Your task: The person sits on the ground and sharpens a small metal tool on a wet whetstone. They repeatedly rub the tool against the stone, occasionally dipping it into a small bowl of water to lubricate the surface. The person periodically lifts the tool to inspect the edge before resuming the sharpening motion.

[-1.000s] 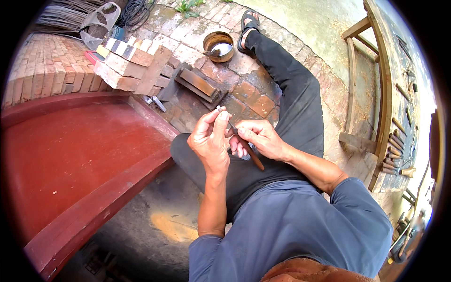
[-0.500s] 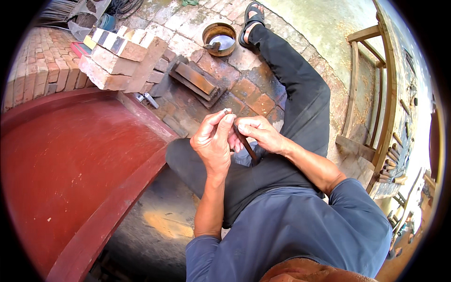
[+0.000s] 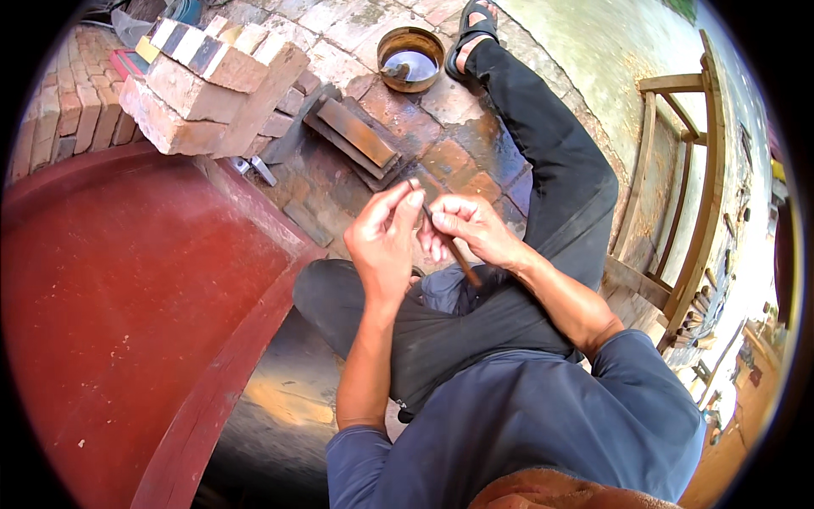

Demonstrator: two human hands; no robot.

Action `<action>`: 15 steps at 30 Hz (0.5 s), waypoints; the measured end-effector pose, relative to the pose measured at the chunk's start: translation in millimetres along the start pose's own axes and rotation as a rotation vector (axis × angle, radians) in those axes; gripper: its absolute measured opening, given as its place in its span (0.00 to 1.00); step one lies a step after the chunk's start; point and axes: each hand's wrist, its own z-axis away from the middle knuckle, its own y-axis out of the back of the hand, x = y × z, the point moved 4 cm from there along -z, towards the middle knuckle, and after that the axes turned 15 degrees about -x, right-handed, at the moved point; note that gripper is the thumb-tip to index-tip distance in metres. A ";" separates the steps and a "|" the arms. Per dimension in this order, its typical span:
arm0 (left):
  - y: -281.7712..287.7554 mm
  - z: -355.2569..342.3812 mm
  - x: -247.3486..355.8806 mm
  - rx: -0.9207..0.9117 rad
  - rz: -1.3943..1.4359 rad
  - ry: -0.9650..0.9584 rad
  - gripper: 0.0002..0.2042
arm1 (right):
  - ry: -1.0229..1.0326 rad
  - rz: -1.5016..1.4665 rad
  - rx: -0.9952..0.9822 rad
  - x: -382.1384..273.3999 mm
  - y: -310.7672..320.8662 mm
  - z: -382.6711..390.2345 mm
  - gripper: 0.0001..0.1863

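A slim, dark, rod-like tool [image 3: 464, 263] slants between my two hands, above my lap. Its lower end is brownish and points down to the right; the upper end is hidden by my fingers, so its exact kind is unclear. My left hand [image 3: 381, 244] pinches toward the tool's upper end, thumb and forefinger together at the tip. Closed around the shaft just to the right is my right hand [image 3: 480, 231], its thumb lying along it. Beyond the hands, a long brown wet block [image 3: 356, 134] rests on a dark base on the paving.
A round metal basin [image 3: 412, 86] with water stands ahead. Stacked bricks [image 3: 199, 92] rise at the far left, behind a red panel-like surface [image 3: 144, 288]. On the right is a wooden bench [image 3: 714, 187] bearing several wooden-handled tools [image 3: 697, 310]. My sandalled foot [image 3: 471, 38] is stretched forward.
The tool's lower end has swung slightly right and up, away from my lap. My hands keep their hold, with the right fingers shifted a little. The view has moved slightly.
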 end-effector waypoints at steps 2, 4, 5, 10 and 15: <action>12.5 -13.9 -14.5 -0.057 -0.249 0.083 0.13 | -0.080 0.120 0.174 -4.8 8.9 -8.3 0.13; 25.9 -24.4 -34.1 -0.149 -0.448 0.205 0.18 | -0.148 0.330 0.326 -0.8 28.4 -26.0 0.11; 29.8 -27.6 -44.1 -0.220 -0.592 0.214 0.19 | -0.150 0.526 0.377 3.8 39.1 -35.3 0.12; 29.0 -44.7 -80.1 -0.618 -1.027 0.320 0.24 | -0.134 1.381 0.424 51.3 93.5 -73.9 0.27; 39.9 -66.0 -112.2 -0.666 -1.183 0.432 0.22 | -0.297 1.477 0.379 62.7 106.5 -85.5 0.26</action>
